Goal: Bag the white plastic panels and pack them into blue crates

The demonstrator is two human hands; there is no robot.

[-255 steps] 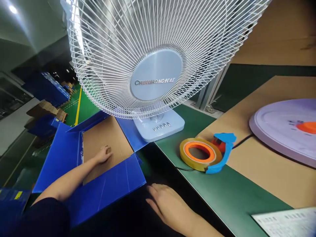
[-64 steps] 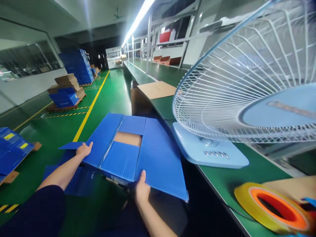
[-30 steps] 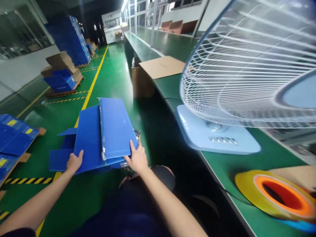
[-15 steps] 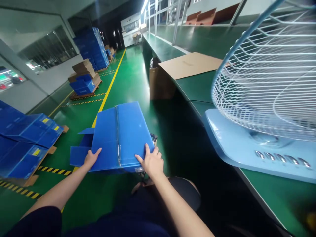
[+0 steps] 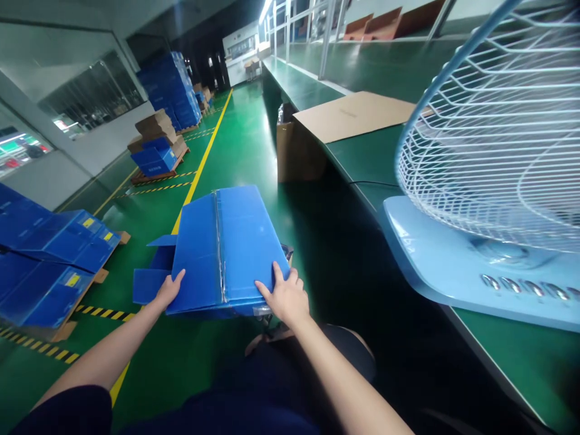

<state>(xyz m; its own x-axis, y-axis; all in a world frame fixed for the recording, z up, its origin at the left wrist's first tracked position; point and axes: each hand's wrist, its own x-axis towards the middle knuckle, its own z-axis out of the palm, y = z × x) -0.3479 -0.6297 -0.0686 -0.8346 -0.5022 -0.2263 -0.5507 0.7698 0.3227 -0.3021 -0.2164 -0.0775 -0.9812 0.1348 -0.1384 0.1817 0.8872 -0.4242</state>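
A blue box with a taped seam lies in front of me, its flaps spread out on the left side. My left hand grips the box at its near left edge, thumb on top. At the near right corner my right hand holds on, with thumb and fingers over the top and side. What supports the box underneath is mostly hidden; part of a dark frame shows at its right. Below my right forearm is a dark round stool seat.
On the green workbench at right stands a light blue fan with a wire grille. A cardboard sheet lies farther along, and a brown carton stands beneath. Blue boxes on a pallet occupy the left, beside a yellow floor line.
The view has shifted slightly, so the surroundings sit a little differently in the picture. Both hands keep their hold on the blue box, which has barely moved.
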